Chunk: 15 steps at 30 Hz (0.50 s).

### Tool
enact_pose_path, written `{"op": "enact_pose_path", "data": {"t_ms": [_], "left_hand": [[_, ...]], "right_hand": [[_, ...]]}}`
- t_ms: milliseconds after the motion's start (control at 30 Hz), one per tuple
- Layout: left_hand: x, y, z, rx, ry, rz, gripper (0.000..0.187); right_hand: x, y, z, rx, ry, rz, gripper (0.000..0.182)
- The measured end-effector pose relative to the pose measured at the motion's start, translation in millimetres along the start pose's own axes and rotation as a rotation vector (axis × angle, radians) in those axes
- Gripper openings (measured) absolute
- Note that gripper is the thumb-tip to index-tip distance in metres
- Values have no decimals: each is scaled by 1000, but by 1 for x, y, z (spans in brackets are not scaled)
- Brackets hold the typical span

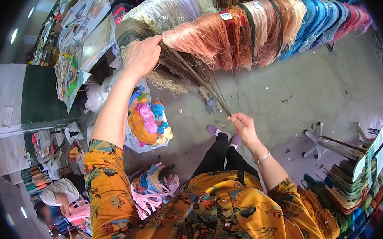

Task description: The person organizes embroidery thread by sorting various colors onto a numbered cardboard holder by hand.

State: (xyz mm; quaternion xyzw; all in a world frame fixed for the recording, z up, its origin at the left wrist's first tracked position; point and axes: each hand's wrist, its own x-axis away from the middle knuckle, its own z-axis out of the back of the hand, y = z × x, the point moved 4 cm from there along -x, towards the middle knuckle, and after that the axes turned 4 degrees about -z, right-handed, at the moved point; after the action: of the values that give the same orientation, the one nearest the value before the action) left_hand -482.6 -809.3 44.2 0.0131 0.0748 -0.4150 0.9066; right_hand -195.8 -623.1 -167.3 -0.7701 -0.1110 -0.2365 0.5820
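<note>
My left hand (143, 56) is closed at the near end of a long hanging row of thread, its fingers curled over brown-grey hanks. A thin bundle of brown thread (193, 73) runs taut from there, down and to the right. My right hand (243, 127) pinches the lower end of that bundle between thumb and fingers. Right beside my left hand hang salmon-pink hanks (193, 36). Loose beige thread ends (167, 81) dangle below the left wrist. The left fingertips are partly hidden by the back of the hand.
Blue hanks (310, 20) hang farther along the row. A bag of colourful thread (143, 122) lies on the floor at left, with pink plastic bags (154, 189) nearer. At right stand a white metal stand base (317, 140) and more thread (349, 188). Another person (60, 193) is at lower left.
</note>
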Motion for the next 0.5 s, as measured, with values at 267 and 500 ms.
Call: {"op": "enact_pose_path", "data": {"t_ms": [267,500], "left_hand": [[-11,-9,-6,113,-137,186,35],[-10,-14,-10,51,-112,181,34]], "right_hand": [[8,25,2,-10,81,108,15],[32,35,19,-234,129,-16,15]]}}
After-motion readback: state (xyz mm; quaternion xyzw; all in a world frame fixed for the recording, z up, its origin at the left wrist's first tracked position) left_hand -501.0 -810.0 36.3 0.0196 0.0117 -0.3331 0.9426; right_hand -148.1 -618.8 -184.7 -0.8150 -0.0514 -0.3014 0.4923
